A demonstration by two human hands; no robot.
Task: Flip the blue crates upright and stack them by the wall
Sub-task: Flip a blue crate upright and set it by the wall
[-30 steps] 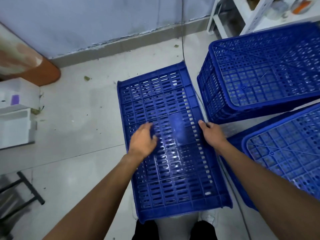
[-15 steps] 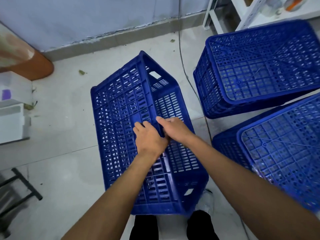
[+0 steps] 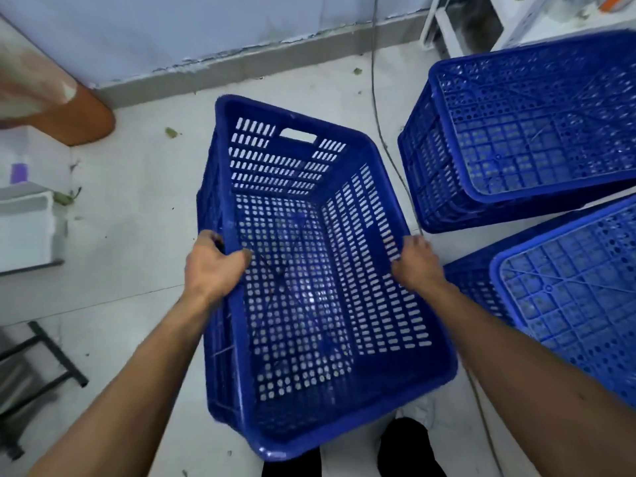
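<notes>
While the pale tiled floor (image 3: 137, 235) fills most of the view, it ends at a grey skirting under a blue-grey wall (image 3: 172, 29) well beyond both hands. Between the hands is the open blue crate (image 3: 299, 287), mouth up and tilted. Whether its base touches the floor cannot be told, and its near end hides the person's feet. Right of the right hand two more blue crates lie bottom-up: the far upturned crate (image 3: 533, 125) is cut off by the picture's edge, and the near upturned crate (image 3: 568, 304) sits partly behind the right forearm. The left hand (image 3: 213, 266) clamps the left long rim, thumb inside; the right hand (image 3: 418, 266) grips the right rim from outside. A thin cable (image 3: 374, 80) runs past the right hand toward the wall. Left of the left hand, a white box (image 3: 24, 232) and a black frame (image 3: 56, 352) are cut off.
</notes>
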